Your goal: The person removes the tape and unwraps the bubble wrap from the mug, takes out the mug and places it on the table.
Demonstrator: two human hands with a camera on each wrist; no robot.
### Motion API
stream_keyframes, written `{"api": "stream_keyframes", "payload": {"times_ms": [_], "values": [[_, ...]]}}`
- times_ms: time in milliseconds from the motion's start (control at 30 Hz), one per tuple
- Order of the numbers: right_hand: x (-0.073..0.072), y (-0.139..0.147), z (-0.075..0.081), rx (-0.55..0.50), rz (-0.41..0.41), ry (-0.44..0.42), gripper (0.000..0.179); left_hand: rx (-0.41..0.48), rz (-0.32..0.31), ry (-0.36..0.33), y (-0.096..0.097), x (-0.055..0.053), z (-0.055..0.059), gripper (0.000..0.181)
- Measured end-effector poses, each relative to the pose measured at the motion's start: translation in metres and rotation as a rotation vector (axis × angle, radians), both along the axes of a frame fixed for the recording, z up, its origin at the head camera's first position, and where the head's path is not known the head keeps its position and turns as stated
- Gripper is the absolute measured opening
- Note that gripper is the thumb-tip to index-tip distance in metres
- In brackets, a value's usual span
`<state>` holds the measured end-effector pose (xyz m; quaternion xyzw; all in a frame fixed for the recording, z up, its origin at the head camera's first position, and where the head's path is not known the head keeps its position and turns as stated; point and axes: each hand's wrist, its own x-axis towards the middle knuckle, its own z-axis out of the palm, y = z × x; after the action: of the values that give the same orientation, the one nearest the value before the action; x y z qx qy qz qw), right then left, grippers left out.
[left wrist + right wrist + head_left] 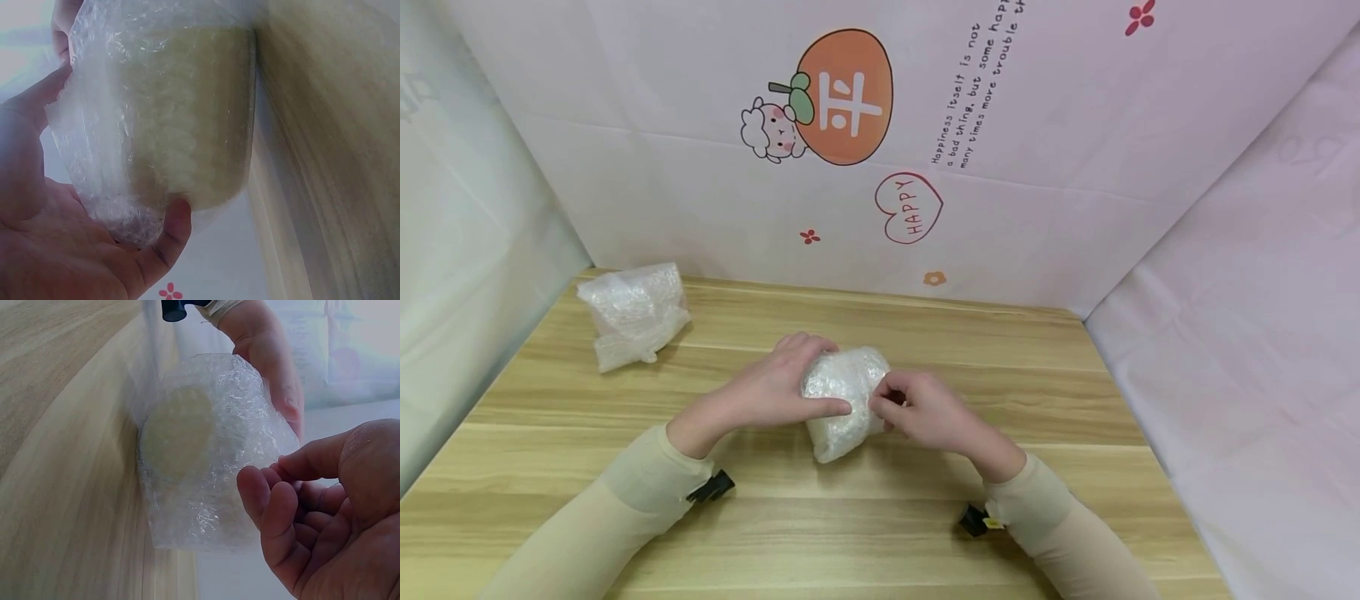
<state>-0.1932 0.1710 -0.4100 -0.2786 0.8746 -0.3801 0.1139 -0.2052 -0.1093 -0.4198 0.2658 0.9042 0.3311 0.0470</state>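
A rounded container [187, 125] wrapped in clear bubble wrap [850, 375] sits on the wooden table in the head view. Pale yellowish colour shows through the wrap; what kind of container it is cannot be made out. My left hand [771, 383] grips the bundle from its left side, the thumb across the near face and the fingers around the far side. At the bundle's right side, my right hand [928, 408] pinches the bubble wrap between thumb and forefinger. In the right wrist view, the other fingers of the right hand [337, 531] are curled.
Another bubble-wrapped bundle [636, 308] lies at the table's back left; its contents are hidden. A printed white cloth [1015, 242] hangs behind the table [850, 533], with white cloth on both sides. Black cameras [711, 486] are worn at the wrists.
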Motion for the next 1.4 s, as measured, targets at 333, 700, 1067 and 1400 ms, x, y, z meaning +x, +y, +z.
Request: {"api": "stream_keyframes", "payload": {"times_ms": [333, 700, 1067, 1400], "values": [[0.001, 0.002, 0.001, -0.026, 0.044, 0.007, 0.016, -0.002, 0.016, 0.013, 0.006, 0.004, 0.0, 0.109], [0.0, 0.001, 0.0, -0.073, 0.055, -0.06, 0.017, 0.026, -0.009, -0.003, 0.002, 0.004, -0.001, 0.104], [-0.001, 0.0, -0.007, -0.117, 0.03, -0.073, 0.013, 0.02, -0.023, 0.021, 0.003, 0.002, -0.002, 0.101], [0.0, -0.007, -0.013, -0.041, 0.055, 0.308, 0.024, 0.004, -0.019, 0.043, 0.006, 0.003, -0.001, 0.098]]}}
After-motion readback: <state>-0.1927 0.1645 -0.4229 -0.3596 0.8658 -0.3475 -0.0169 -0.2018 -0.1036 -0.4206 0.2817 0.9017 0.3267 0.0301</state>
